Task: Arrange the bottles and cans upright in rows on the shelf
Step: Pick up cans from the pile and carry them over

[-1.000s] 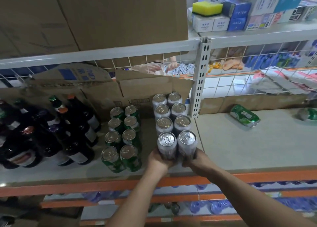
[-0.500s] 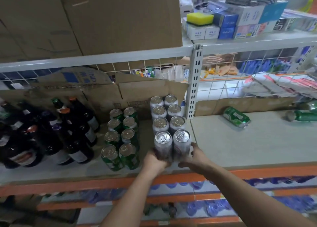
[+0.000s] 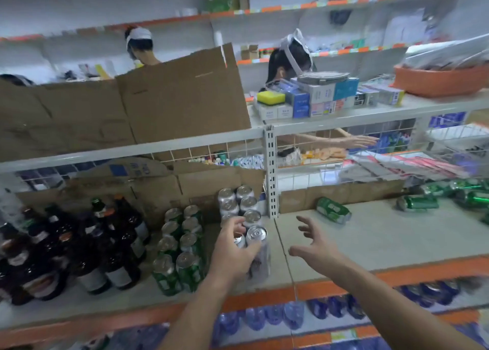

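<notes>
Here, the left hand (image 3: pixel 235 254) is sitting low in the middle of the frame. Its fingers are curling over the top of the front left silver can (image 3: pixel 239 240) and gripping it. This can is standing upright near the front edge of the shelf (image 3: pixel 383 241), touching its neighbour on the right. Behind it, the other silver cans (image 3: pixel 247 204) are standing in a double row that is running back toward the white post (image 3: pixel 271 172).

The right hand (image 3: pixel 315 246) is hovering just to the right of this row, above the bare shelf. Its fingers are spreading wide apart and it is holding nothing.

To the left of the silver row, the green cans (image 3: pixel 180 243) are standing upright in two columns. Farther left, the dark bottles (image 3: pixel 79 243) are crowding together, also upright.

In the right half of the frame, one lying green can (image 3: pixel 334 210) is resting on its side near the back of the shelf. More fallen green cans (image 3: pixel 417 202) are lying toward the right edge, well apart from the rows.
</notes>
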Demonstrator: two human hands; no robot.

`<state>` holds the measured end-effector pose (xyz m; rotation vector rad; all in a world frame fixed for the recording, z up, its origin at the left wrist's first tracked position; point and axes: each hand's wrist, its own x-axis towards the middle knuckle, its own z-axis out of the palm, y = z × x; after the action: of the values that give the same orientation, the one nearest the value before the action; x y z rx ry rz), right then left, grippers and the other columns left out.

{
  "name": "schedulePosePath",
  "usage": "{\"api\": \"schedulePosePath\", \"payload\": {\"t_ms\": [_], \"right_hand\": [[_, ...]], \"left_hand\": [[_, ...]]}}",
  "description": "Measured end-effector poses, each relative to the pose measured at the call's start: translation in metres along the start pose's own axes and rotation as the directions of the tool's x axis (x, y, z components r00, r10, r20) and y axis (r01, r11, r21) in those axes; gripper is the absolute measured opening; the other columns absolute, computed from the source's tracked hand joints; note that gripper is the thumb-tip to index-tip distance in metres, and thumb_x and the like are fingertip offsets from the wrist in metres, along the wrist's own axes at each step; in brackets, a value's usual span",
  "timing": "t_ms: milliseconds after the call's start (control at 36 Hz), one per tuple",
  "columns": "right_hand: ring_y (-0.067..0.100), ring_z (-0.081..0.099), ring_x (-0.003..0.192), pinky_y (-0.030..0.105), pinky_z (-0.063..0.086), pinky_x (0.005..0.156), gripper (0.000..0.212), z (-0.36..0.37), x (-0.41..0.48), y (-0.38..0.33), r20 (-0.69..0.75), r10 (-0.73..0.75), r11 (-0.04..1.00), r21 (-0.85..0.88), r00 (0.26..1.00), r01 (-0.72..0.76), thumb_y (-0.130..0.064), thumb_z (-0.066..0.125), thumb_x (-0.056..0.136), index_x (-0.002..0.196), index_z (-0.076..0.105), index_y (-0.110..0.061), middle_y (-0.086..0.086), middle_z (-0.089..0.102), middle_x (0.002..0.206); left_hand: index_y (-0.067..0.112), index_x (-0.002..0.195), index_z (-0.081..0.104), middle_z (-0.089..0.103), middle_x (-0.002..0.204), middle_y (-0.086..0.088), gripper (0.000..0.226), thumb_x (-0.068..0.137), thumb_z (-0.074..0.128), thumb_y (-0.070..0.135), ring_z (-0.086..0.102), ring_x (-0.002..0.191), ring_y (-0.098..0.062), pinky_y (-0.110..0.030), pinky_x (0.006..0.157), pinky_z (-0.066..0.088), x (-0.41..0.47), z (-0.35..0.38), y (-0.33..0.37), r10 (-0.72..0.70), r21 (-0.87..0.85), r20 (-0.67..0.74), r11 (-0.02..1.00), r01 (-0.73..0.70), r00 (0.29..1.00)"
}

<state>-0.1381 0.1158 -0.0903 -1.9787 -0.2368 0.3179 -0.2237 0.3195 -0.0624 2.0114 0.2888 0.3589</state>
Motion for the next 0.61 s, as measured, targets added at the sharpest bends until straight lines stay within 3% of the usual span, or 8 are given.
{"api": "schedulePosePath", "payload": {"t_ms": [56,250,389,472,556,611], "right_hand": [[0.017,0.047,0.130,0.033,0.042,0.097,0.083,-0.024,-0.010,-0.001,-0.034,-0.014,1.000,0.004,0.999,0.014,-0.020,0.082,0.078,0.148,0.040,-0.034,0.002,0.050,0.142],[0.017,0.046,0.132,0.037,0.044,0.103,0.076,-0.127,-0.049,0.016,-0.146,-0.032,0.999,-0.021,0.989,0.030,-0.016,0.075,0.080,0.144,0.043,-0.040,-0.004,0.052,0.139],[0.015,0.042,0.133,0.037,0.043,0.098,0.073,-0.204,-0.089,0.053,-0.208,0.010,1.000,0.011,0.978,-0.008,-0.012,0.069,0.084,0.145,0.042,-0.041,-0.004,0.048,0.141],[0.017,0.041,0.136,0.040,0.041,0.100,0.068,-0.244,-0.112,0.078,-0.267,0.057,0.998,0.049,0.962,-0.046,-0.015,0.068,0.084,0.144,0.046,-0.037,-0.002,0.047,0.141],[0.017,0.044,0.136,0.040,0.047,0.099,0.059,-0.276,-0.126,0.099,-0.340,0.103,0.993,0.093,0.935,-0.076,-0.017,0.068,0.082,0.138,0.054,-0.033,-0.002,0.052,0.138],[0.015,0.049,0.130,0.039,0.052,0.090,0.048,-0.291,-0.132,0.109,-0.369,0.136,0.988,0.115,0.919,-0.100,-0.013,0.067,0.083,0.127,0.061,-0.032,-0.002,0.058,0.129]], "left_hand": [[0.033,0.127,0.056,0.060,0.116,0.010,0.053,0.082,0.080,0.025,0.058,0.109,-0.005,-0.023,0.087,0.047,-0.003,0.017,0.015,0.023,0.001,0.054,1.000,-0.023,0.998],[0.039,0.134,0.048,0.056,0.126,0.014,0.059,0.085,0.078,0.027,0.050,0.121,-0.001,-0.027,0.102,0.037,-0.019,0.101,0.077,0.110,0.002,0.207,0.994,-0.113,0.972],[0.040,0.133,0.049,0.058,0.126,0.014,0.059,0.085,0.079,0.023,0.051,0.121,-0.004,-0.025,0.099,0.036,-0.029,0.173,0.111,0.104,0.040,0.297,0.992,-0.121,0.949],[0.031,0.138,0.051,0.058,0.128,0.009,0.059,0.087,0.077,0.019,0.052,0.117,-0.005,-0.019,0.092,0.034,-0.037,0.218,0.134,0.104,0.040,0.349,0.991,-0.125,0.931],[0.033,0.135,0.051,0.058,0.125,0.009,0.056,0.087,0.076,0.017,0.052,0.110,-0.002,-0.006,0.075,0.037,-0.044,0.263,0.157,0.115,0.023,0.399,0.991,-0.135,0.910],[0.035,0.134,0.053,0.059,0.122,0.011,0.057,0.086,0.078,0.017,0.053,0.115,-0.004,-0.010,0.081,0.038,-0.048,0.288,0.170,0.135,0.015,0.422,0.988,-0.156,0.897]]}}
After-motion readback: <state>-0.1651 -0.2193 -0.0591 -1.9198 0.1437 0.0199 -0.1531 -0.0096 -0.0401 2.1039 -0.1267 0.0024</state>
